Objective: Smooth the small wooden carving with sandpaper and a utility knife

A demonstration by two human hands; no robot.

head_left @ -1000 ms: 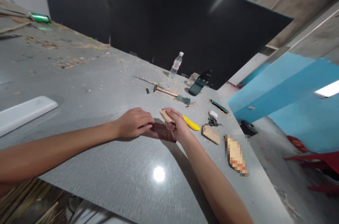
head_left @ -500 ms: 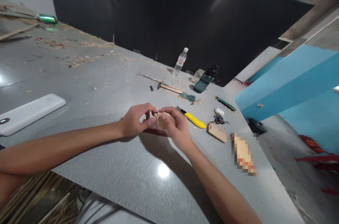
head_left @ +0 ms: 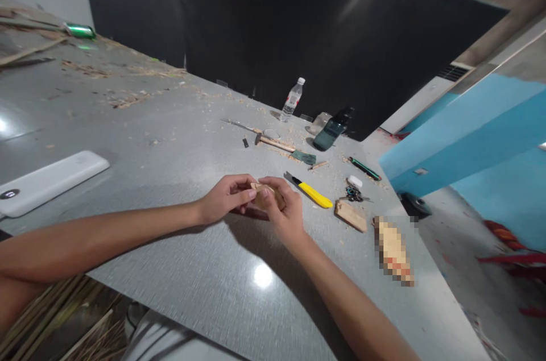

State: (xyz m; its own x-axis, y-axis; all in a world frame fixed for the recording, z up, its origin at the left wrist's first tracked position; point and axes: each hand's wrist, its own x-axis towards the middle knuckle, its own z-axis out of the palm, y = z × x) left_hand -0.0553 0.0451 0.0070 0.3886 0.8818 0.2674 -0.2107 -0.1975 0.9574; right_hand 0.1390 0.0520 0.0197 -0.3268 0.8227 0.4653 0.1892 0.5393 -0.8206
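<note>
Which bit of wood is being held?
The pale wooden piece in the right hand, with the left hand at its end; the wooden block beside the yellow knife lies on the table.

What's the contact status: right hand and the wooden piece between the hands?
Touching. The head view shows the right hand gripping the wooden piece, thumb laid over it.

It was just one head-worn cam, above and behind the fingers [head_left: 279, 185], pretty close, facing forward and down, kinda tilted; it caught the surface [head_left: 183, 258] around them and the black panel [head_left: 256, 20] beyond.
</note>
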